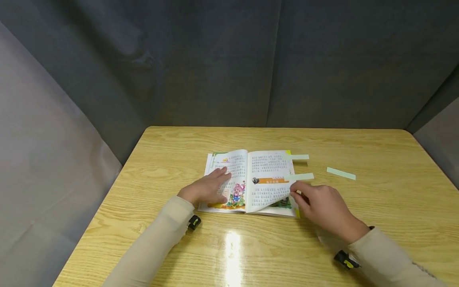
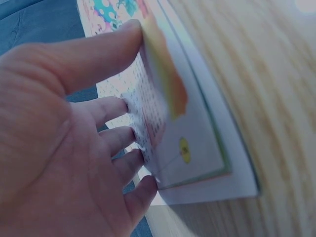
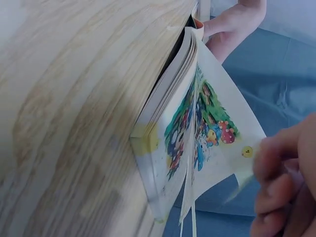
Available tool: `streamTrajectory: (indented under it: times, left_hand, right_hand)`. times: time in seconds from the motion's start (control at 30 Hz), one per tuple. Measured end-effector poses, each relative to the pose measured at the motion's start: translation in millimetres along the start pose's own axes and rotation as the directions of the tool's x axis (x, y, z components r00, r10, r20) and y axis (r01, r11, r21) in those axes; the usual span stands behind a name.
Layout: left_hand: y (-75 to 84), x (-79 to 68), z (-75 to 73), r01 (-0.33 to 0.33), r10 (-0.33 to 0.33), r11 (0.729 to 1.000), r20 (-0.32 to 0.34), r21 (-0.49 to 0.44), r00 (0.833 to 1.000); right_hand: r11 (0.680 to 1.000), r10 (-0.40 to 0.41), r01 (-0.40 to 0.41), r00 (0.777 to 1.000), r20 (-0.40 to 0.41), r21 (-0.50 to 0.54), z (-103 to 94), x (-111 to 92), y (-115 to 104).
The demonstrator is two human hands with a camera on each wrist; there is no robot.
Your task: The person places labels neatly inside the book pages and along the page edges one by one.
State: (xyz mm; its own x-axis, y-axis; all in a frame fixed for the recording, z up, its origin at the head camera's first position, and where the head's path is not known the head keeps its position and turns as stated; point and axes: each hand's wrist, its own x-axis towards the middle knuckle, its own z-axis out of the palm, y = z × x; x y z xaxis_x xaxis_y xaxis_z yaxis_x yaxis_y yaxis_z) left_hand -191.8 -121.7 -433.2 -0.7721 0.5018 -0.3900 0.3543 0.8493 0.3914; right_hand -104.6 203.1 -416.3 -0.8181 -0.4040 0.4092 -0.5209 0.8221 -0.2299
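Observation:
An illustrated book [image 1: 267,163] lies spread on the table, with printed text and colour pictures. On its left page rests my left hand [image 1: 207,186], fingers spread and fairly straight; the left wrist view shows the fingertips on the paper. My right hand [image 1: 320,203] pinches the lower outer corner of a right-hand page [image 3: 222,94] between thumb and forefinger. That page is lifted at the corner, baring a picture on the page beneath. Two pale green paper strips, an upper strip [image 1: 300,157] and a lower strip [image 1: 303,176], stick out past the book's right edge.
A loose pale green strip [image 1: 341,173] lies on the wooden table [image 1: 172,147] to the right of the book. Dark grey cloth [image 1: 215,63] hangs behind the table, and lighter cloth [image 1: 46,159] hangs at the left.

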Motion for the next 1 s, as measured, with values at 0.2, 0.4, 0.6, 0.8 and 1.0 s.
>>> streamTrajectory:
  times: [0.2,0.4,0.6,0.8,1.0]
  left_hand:
    - [-0.2,0.1,-0.2,-0.003,0.003,1.0,0.0,0.012,1.0]
    - [-0.8,0.6,0.0,-0.005,0.005,1.0,0.001,0.022,1.0]
    - [-1.5,1.1,0.6,-0.006,0.006,0.999,0.002,0.032,1.0]
    - [-1.1,0.9,1.0,-0.006,0.006,1.0,-0.001,0.031,1.0]
    - [-0.7,1.2,0.8,-0.002,0.002,0.999,-0.003,0.033,1.0]
  right_hand:
    - [0.998,-0.019,0.017,0.999,-0.031,-0.053,1.0,-1,-5]
    - [0.997,0.044,-0.037,0.993,0.109,-0.063,9.6,-7,-2]
    - [0.996,0.077,-0.062,0.965,0.251,-0.066,16.5,-12,4]
    - [0.998,0.061,-0.051,0.96,0.274,-0.041,16.9,-11,8]
    - [0.997,0.072,-0.062,0.952,0.299,-0.043,18.6,-9,9]
